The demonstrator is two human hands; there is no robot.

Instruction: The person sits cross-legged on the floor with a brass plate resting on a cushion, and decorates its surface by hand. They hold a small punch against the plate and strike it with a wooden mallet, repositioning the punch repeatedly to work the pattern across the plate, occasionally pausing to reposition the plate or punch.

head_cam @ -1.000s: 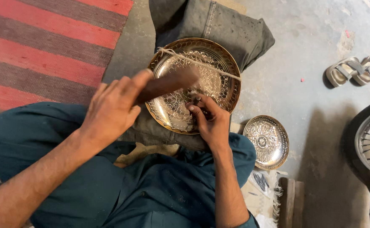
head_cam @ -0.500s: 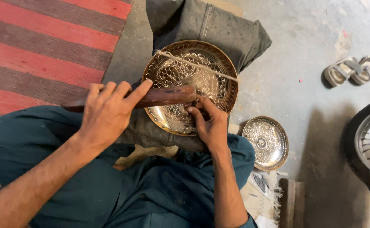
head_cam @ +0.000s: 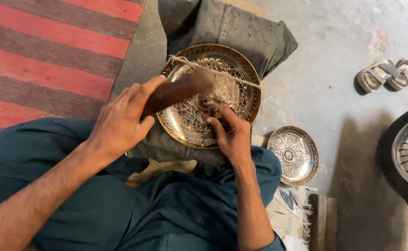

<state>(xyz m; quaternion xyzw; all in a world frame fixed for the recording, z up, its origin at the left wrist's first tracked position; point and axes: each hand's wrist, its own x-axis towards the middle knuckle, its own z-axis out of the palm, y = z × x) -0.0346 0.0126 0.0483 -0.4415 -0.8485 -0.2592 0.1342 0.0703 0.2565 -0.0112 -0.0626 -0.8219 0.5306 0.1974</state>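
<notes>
Concrete floor (head_cam: pixel 315 88), engraved brass tray (head_cam: pixel 241 74) on grey cloth (head_cam: pixel 241 28).
My left hand (head_cam: pixel 120 123) gripped a wooden mallet (head_cam: pixel 180 90) above; right hand (head_cam: pixel 229 135) fingers (head_cam: pixel 213 122) pinched a small punch, mid-chasing.

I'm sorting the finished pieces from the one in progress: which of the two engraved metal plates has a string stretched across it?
The large brass plate under both hands, resting on grey cloth; the small plate lies bare on the floor.

A small floor-level metal craft workshop: bare stained concrete floor (head_cam: pixel 334 60), a striped rug (head_cam: pixel 50 51), engraved brass plates (head_cam: pixel 293 155) laid out, small tools (head_cam: pixel 287 199) on paper, sandals (head_cam: pixel 387 74) and a wheel (head_cam: pixel 406 148) nearby.
</notes>
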